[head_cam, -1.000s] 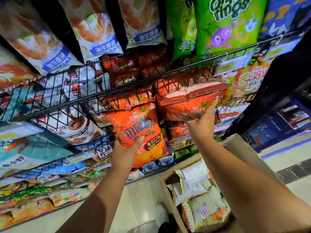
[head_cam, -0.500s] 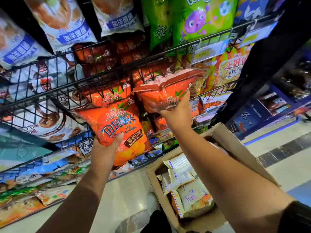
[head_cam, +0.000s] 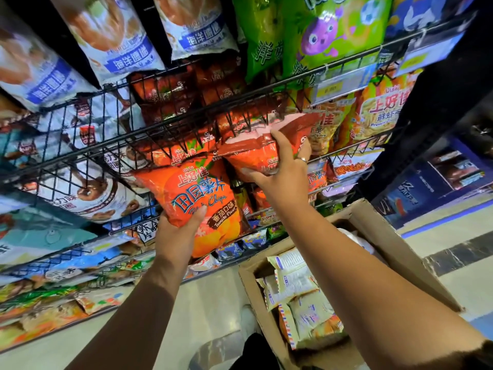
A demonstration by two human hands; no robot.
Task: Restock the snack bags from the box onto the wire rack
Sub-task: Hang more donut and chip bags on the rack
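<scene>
At the front of the wire rack [head_cam: 170,121], level with its middle tier, I hold two orange snack bags, one per hand.

Handling: each bag looks light, air-filled and soft. The film is glossy and probably slippery, and I judge the chips inside would crush under a hard squeeze. The safest hold is at an edge or lower corner, thumb on one face and fingers on the other, with light pressure only.

Left hand [head_cam: 178,231]: it grips the tomato chip bag [head_cam: 202,193] near its lower left edge. The thumb presses on the printed front and the fingers are hidden behind. This bag stands upright just in front of the tier.

Right hand [head_cam: 285,180]: the fingers spread across the near end of the second bag [head_cam: 256,153] with the thumb underneath, pinching it. This bag lies nearly flat, its far end under the front wire among matching bags.

Below my right forearm, the box [head_cam: 378,236] holds pale packets [head_cam: 293,287].
</scene>
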